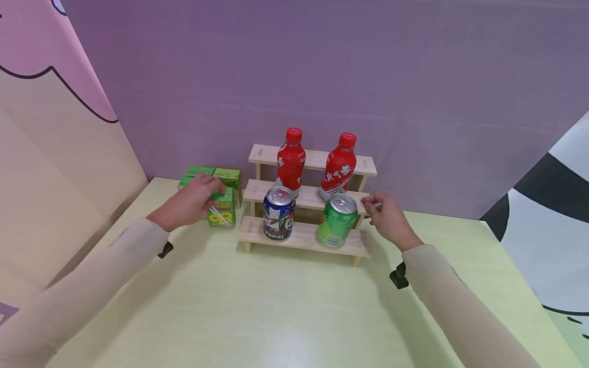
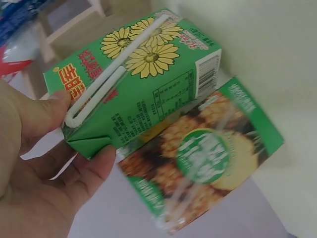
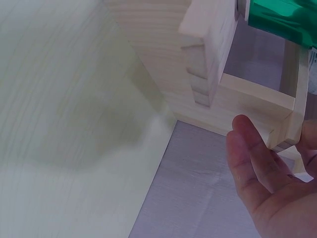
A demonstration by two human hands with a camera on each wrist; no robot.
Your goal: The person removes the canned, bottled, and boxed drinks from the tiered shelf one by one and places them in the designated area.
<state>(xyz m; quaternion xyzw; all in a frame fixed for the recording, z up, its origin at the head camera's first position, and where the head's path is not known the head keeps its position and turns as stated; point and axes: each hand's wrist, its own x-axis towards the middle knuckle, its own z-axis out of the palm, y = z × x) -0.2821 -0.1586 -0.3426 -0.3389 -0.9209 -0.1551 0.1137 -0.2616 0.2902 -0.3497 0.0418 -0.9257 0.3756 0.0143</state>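
My left hand [image 1: 190, 202] pinches the top end of a green drink carton [image 2: 148, 74] with yellow flowers and a white straw on its side. The left wrist view has the thumb on one face and fingertips on another. Against it lies a carton with a pineapple picture [image 2: 237, 171]. My right hand [image 1: 388, 220] holds the right end of the middle tier of a three-step wooden rack [image 1: 301, 236], thumb and fingers on either side of the board. On the bottom tier stand a blue Pepsi can [image 1: 278, 217] and a green can [image 1: 338, 222].
Two red-capped bottles [image 1: 291, 163] stand on the middle tier, the right one tilted. More green cartons [image 1: 232, 179] sit left of the rack, partly behind my left hand. A purple wall panel [image 1: 257, 61] rises behind the pale table [image 1: 276, 306].
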